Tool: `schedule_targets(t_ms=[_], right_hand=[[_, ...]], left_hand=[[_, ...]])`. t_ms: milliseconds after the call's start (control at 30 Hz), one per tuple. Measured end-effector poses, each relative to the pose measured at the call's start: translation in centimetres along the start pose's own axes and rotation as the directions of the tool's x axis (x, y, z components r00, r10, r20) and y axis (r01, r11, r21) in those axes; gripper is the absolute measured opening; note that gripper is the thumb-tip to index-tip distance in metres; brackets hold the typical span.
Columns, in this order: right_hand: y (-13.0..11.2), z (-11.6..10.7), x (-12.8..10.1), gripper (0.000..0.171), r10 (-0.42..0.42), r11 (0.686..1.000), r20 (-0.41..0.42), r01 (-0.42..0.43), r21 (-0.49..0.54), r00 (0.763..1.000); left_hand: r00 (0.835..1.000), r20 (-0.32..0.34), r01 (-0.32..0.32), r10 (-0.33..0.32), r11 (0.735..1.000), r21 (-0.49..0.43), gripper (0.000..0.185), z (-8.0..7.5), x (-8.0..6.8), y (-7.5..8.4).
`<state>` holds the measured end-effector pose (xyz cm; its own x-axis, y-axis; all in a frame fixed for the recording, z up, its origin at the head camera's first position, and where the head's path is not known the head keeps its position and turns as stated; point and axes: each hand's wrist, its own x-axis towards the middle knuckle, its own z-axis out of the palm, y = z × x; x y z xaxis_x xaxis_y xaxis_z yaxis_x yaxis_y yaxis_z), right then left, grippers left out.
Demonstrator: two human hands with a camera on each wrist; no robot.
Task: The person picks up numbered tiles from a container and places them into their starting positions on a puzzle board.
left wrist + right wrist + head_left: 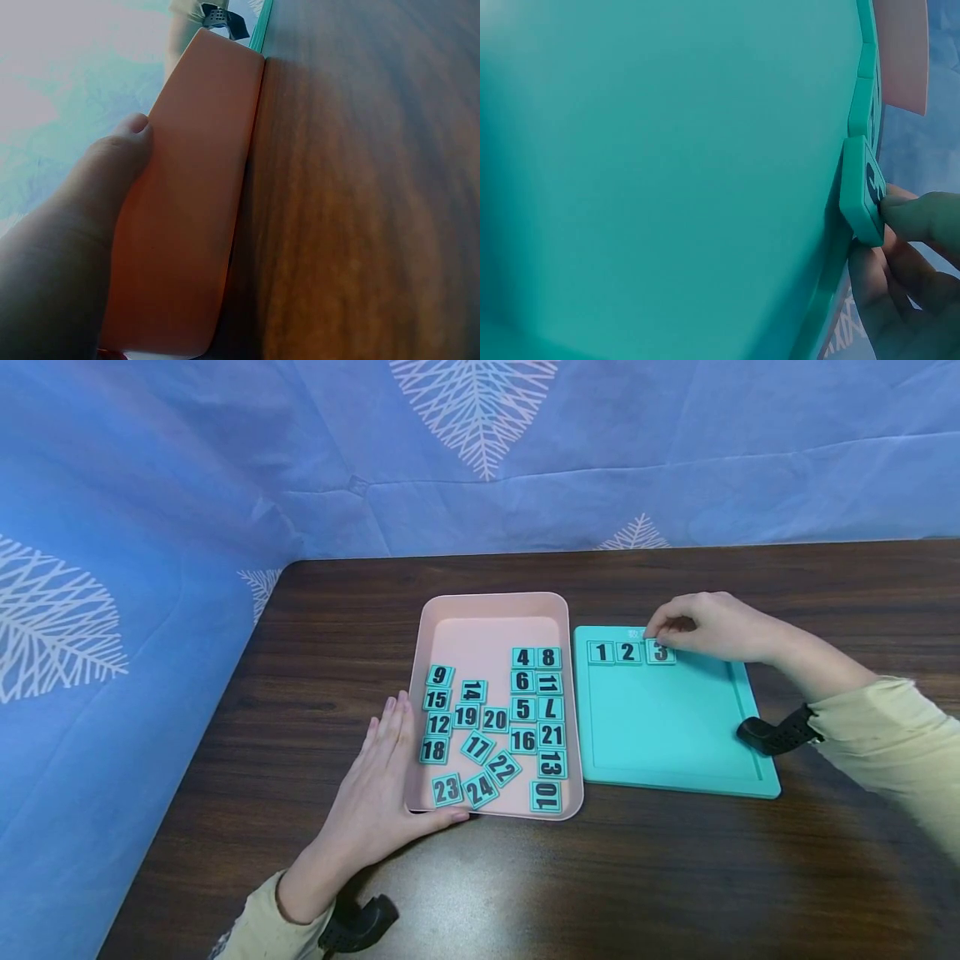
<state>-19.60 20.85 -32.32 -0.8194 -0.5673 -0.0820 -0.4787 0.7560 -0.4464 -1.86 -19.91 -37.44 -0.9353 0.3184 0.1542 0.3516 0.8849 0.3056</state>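
A teal board (667, 727) lies on the dark wooden table, with tiles 1 (601, 652) and 2 (627, 652) in its top row. My right hand (708, 625) pinches tile 3 (660, 652) beside them; in the right wrist view its fingertips (919, 217) press on that tile (861, 191) at the board's edge (821, 300). A pink tray (480, 627) to the left holds several loose numbered tiles (495, 720). My left hand (378, 785) rests flat against the tray's left wall (187, 217), thumb (124, 150) along its near edge.
A blue cloth with white leaf prints (150, 527) hangs behind and left of the table. The table's left edge (195, 777) runs close to my left hand. Bare wood (637, 877) lies in front of tray and board.
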Motion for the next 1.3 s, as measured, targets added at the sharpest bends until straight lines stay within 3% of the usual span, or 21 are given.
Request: schedule_targets(t_ms=[1300], right_hand=[[-0.35,0.86,0.7,0.012,-0.007,0.999,-0.055,0.005,-0.032,0.998]], left_hand=[[1.0,-0.001,0.0,0.0,1.0,-0.001,0.127,-0.34,0.05,0.1]])
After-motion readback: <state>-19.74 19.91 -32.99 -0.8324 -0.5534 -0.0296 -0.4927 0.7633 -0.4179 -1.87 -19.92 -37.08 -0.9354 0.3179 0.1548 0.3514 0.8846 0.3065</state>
